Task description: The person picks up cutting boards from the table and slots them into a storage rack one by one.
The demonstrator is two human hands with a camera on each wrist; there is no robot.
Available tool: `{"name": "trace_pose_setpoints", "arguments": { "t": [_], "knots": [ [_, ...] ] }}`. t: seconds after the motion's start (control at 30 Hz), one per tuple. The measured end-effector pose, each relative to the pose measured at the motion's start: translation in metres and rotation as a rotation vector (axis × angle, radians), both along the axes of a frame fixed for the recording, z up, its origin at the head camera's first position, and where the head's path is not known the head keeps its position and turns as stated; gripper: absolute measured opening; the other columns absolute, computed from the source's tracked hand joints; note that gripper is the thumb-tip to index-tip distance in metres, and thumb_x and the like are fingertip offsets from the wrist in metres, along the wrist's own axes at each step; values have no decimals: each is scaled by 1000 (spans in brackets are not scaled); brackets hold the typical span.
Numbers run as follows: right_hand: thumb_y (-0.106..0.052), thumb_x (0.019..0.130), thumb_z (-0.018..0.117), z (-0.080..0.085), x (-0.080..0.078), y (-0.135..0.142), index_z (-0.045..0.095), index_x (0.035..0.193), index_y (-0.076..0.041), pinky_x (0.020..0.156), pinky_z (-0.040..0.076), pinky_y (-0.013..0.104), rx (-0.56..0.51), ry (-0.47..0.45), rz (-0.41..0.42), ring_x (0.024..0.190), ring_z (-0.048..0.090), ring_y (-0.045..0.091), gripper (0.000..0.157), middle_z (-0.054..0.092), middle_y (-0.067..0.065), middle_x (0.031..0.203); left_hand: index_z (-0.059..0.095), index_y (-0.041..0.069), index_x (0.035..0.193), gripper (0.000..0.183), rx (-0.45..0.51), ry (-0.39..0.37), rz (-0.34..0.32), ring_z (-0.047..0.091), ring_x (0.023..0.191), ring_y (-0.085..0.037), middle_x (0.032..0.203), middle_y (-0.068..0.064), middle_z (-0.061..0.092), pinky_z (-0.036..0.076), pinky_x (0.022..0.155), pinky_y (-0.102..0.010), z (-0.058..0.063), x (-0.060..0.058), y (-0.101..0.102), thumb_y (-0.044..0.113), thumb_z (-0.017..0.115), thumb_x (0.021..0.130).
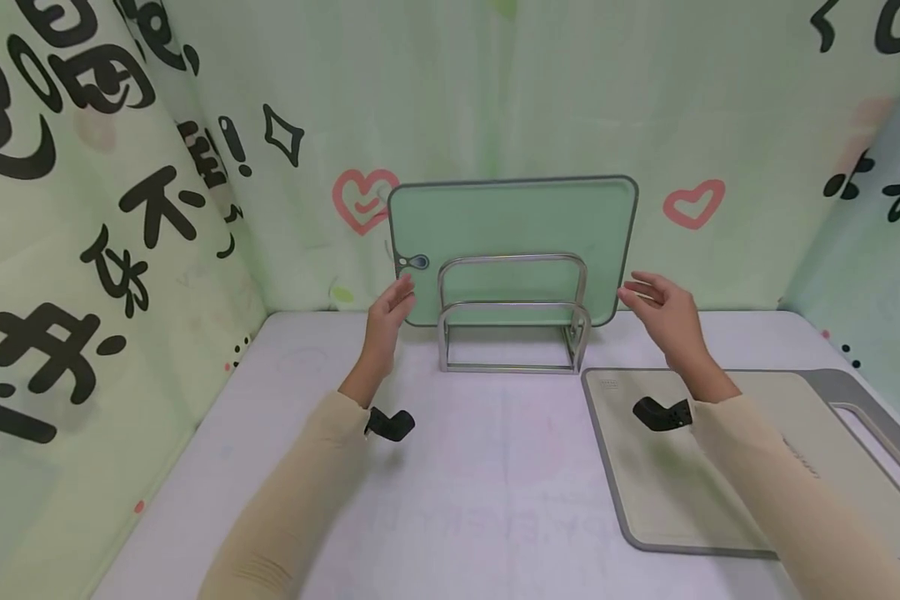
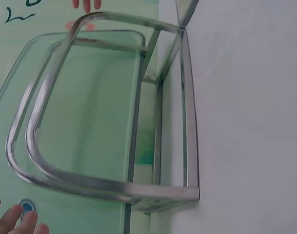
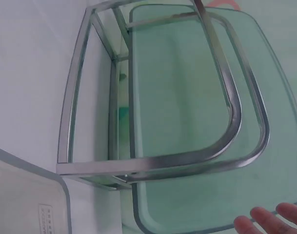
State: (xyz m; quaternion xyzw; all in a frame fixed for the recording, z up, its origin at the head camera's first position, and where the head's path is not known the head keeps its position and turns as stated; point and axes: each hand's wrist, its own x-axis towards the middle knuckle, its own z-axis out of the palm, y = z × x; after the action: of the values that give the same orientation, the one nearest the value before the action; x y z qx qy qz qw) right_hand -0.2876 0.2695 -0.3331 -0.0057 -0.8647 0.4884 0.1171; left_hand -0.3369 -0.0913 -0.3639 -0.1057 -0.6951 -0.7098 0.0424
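A green board (image 1: 517,217) with a dark grey rim, probably a cutting board, stands upright on its long edge behind the hoops of a metal rack (image 1: 513,367). My left hand (image 1: 388,325) is at the board's left edge, fingers extended, close to the small oval fitting (image 1: 418,262) in its corner. At the opposite edge is my right hand (image 1: 667,323), its fingers loosely bent and the fingertips close to the rim. Both wrist views show fingertips near the board's ends; whether they touch it I cannot tell.
A beige cutting board (image 1: 705,500) with a grey border and a handle slot lies flat at the right of the white table (image 1: 450,500), under my right forearm. Pale green curtains (image 1: 285,242) with black characters and pink hearts hang behind and at the sides.
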Motion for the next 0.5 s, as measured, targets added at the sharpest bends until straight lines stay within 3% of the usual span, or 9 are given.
{"name": "trace_pose_setpoints", "arguments": {
  "t": [0.1,0.2,0.3,0.43,0.5],
  "knots": [
    [-40,96,48,-2,13,-5,32,145,-3,105,39,49,40,10,35,129,44,39,64,46,23,141,36,7,144,48,-20,24,-33,36,137,-26,147,-17,39,26,116,-42,-3,15,9,15,46,98],
    [-40,96,49,-5,26,-8,34,144,-3,98,47,23,77,28,63,126,49,34,62,49,22,139,37,4,143,46,-36,40,-64,38,136,-28,146,-18,41,28,115,-43,-5,28,18,12,46,98],
    [-37,95,52,-8,38,-10,37,143,-3,82,43,1,102,55,84,115,58,9,60,51,22,136,38,1,142,46,-60,73,-93,38,136,-30,145,-19,41,30,114,-43,-7,41,27,8,46,98],
    [-33,95,55,-12,51,-11,38,142,-3,77,39,-4,123,78,116,100,50,-18,59,53,23,134,39,0,141,47,-91,119,-116,38,136,-31,145,-20,41,31,113,-44,-11,55,38,7,48,96],
    [-31,94,56,-13,57,-10,38,142,-3,77,39,-4,129,85,132,97,48,-22,59,53,24,133,40,0,141,47,-110,129,-122,39,136,-30,144,-20,43,30,114,-44,-13,63,45,7,50,95]
  ]
}}
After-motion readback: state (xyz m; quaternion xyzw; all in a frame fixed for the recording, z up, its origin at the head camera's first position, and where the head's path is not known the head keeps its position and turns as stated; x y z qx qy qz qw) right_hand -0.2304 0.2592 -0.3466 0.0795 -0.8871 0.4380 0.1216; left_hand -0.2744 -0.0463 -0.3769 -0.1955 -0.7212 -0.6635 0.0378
